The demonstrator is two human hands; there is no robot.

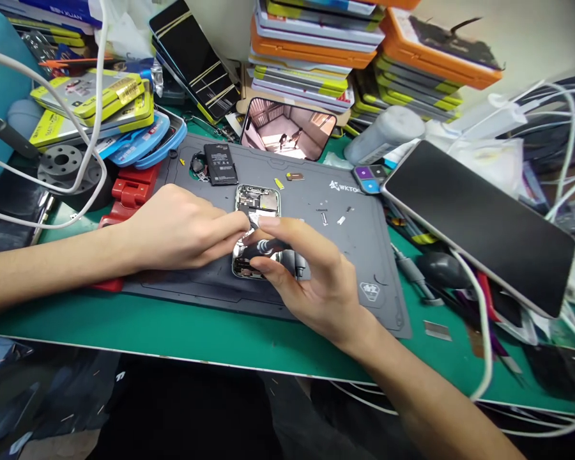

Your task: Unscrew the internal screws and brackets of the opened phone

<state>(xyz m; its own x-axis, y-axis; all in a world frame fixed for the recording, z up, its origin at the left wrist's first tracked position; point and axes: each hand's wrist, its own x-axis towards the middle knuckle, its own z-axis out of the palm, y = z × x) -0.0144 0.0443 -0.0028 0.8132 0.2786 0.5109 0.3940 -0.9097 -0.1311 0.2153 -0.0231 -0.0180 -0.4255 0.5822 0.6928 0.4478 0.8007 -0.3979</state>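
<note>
An opened smartphone (270, 199) lies on the grey work mat (211, 281), its inner boards and metal plates exposed. My left hand (191, 227) is closed in a pinch over the phone's middle; what its fingertips hold is hidden. My right hand (319, 275) curls round a dark pen-shaped tool (264, 247) with a ridged ring, which slants across the phone's lower half. Its index fingertip meets the left fingertips, while the thumb sits by the tool. Behind the phone is a black battery (221, 164).
A lit phone (288, 129) leans at the back, before stacked boxes (311, 45). Small parts (324, 219) are scattered right of the opened phone. A large dark-screened device (479, 223) and white cables (479, 319) crowd the right; a red clamp-like holder (133, 191) stands left.
</note>
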